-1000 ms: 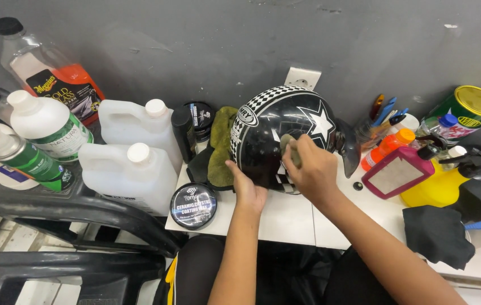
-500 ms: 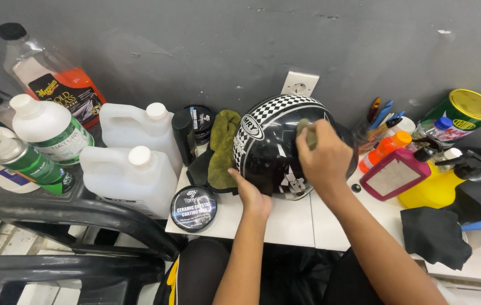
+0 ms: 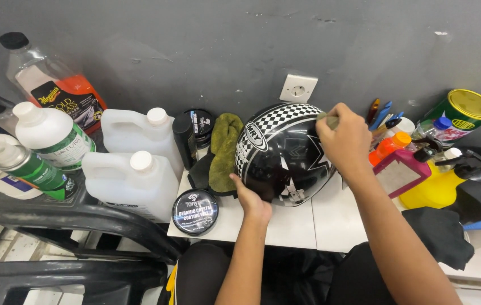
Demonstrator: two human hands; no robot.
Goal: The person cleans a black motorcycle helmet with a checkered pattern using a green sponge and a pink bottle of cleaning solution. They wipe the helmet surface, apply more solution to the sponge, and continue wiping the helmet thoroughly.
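A glossy black helmet with a white checkered band and star marks sits on the white tiled counter. My left hand steadies its lower front edge. My right hand presses a small greenish pad against the helmet's upper right side, fingers closed around the pad. An olive microfibre cloth lies just left of the helmet, and a round black tin with a printed lid rests in front of it.
Two white jugs and several bottles crowd the left, above a black plastic chair. Right of the helmet stand an orange-capped bottle, a pink-framed pad, a yellow spray bottle, a green-yellow can and a black cloth. A wall socket sits behind.
My right hand has slid the pad from the helmet's front face up and to the right, onto its upper right side. My left hand stays at the lower edge.
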